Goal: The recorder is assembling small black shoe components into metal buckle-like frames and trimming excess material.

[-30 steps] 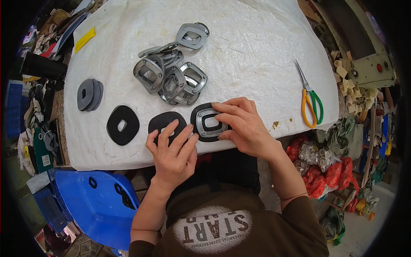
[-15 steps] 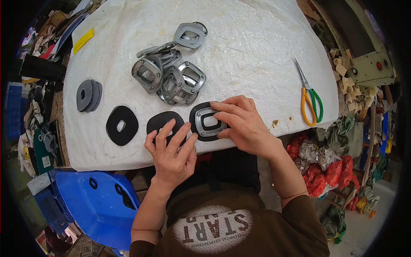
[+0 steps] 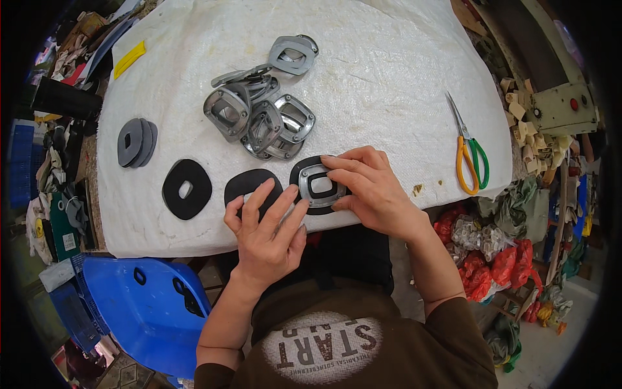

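Near the table's front edge, a silver metal frame with rounded corners lies on a black pad. My right hand grips the frame's right side, fingers on its far edge and thumb at its near edge. My left hand is open, its fingers spread over the near part of a second black pad; its index fingertip is close to the frame's left edge. A third black pad with a small central hole lies farther left. Behind them is a heap of similar metal frames.
Scissors with orange and green handles lie at the right. Grey pads are stacked at the left, below a yellow strip. A blue tub stands beside the table at lower left, and red bags at lower right.
My left fingers have shifted slightly to the right, toward the metal frame. The right hand keeps its grip. The whole view has moved a little.
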Available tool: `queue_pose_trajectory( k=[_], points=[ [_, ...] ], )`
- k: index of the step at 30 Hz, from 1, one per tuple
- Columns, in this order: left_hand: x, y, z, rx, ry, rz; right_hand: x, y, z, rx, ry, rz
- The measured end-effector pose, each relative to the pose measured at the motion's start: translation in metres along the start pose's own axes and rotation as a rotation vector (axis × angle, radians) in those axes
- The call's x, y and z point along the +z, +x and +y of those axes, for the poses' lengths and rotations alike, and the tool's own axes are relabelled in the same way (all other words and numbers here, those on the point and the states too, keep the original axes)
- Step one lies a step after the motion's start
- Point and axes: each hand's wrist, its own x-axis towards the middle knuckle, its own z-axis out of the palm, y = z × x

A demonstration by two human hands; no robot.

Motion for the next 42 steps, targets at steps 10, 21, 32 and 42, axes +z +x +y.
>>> queue_pose_trajectory(
  k=[10,21,32,42],
  points=[
    [0.006,-0.001,0.0,-0.008,0.023,0.002,-0.001,0.001,0.003,0.014,0.034,-0.009],
    [0.006,0.001,0.0,0.004,0.025,0.005,-0.002,0.001,0.005,0.031,0.043,-0.017],
    [-0.014,-0.006,0.024,-0.451,-0.721,0.23,-0.004,-0.014,-0.008,-0.02,0.103,0.189],
    [-0.01,-0.003,0.033,-0.817,-1.261,0.033,-0.007,-0.033,-0.056,-0.085,0.082,0.1]
  ],
)
